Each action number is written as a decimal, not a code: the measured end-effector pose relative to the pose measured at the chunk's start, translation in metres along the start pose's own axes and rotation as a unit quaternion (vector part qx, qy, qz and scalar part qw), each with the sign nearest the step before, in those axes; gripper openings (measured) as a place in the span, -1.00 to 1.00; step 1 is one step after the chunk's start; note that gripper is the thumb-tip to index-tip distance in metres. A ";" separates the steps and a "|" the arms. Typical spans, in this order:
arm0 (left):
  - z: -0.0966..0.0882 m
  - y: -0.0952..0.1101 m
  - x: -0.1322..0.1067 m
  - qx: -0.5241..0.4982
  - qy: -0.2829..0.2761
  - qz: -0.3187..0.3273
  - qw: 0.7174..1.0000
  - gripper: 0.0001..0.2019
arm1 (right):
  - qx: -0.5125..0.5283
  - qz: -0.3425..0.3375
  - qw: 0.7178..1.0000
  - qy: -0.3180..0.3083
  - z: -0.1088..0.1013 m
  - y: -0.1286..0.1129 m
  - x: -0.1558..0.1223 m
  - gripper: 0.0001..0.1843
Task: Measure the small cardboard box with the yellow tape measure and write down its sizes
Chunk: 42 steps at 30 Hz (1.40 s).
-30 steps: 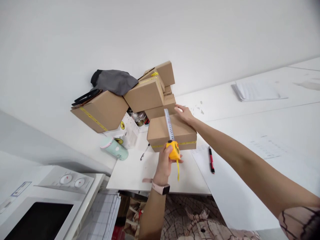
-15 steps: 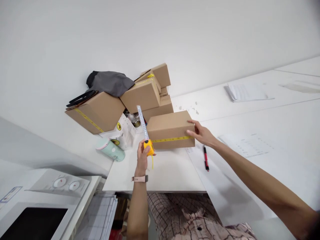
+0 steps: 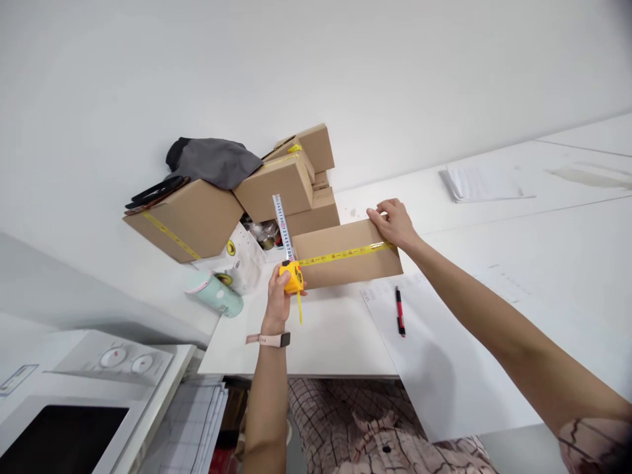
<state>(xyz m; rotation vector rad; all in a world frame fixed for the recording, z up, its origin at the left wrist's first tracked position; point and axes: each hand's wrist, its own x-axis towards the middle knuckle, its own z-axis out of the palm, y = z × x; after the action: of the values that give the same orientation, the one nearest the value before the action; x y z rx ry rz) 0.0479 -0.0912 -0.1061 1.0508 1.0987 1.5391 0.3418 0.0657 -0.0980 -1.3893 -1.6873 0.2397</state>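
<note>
My left hand (image 3: 279,294) is closed round a yellow tape measure (image 3: 292,276), whose white blade (image 3: 282,227) sticks out upward and away from me. A brown cardboard box (image 3: 345,263) with a strip of yellow tape along its facing side is just right of the tape measure, tilted on the white table. At its upper right edge, my right hand (image 3: 395,222) grips the box with bent fingers. Some of those fingertips are hidden behind the edge. Below the box, a red and black pen (image 3: 399,311) lies on a paper sheet (image 3: 434,368).
Several cardboard boxes (image 3: 274,191) are stacked at the back left, with a grey cloth (image 3: 212,161) on top. A mint-green bottle (image 3: 217,295) lies near the table's left edge. A white microwave (image 3: 83,388) is at lower left; papers (image 3: 481,183) lie at back right.
The box has tipped so its taped side faces up more. My right hand has moved up to the box's top edge. The tape measure's blade now shows its numbers towards me.
</note>
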 end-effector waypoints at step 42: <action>0.095 -0.090 -0.060 -0.090 -0.121 -0.134 0.979 -0.30 | -0.200 -0.270 0.941 -0.033 0.033 -0.007 0.028 -0.49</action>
<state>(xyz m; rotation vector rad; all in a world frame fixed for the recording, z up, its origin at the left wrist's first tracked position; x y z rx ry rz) 0.1695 -0.1200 -0.1781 0.8987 0.8745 1.2355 0.3144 0.1000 -0.0982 -1.1370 -2.1836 -0.3923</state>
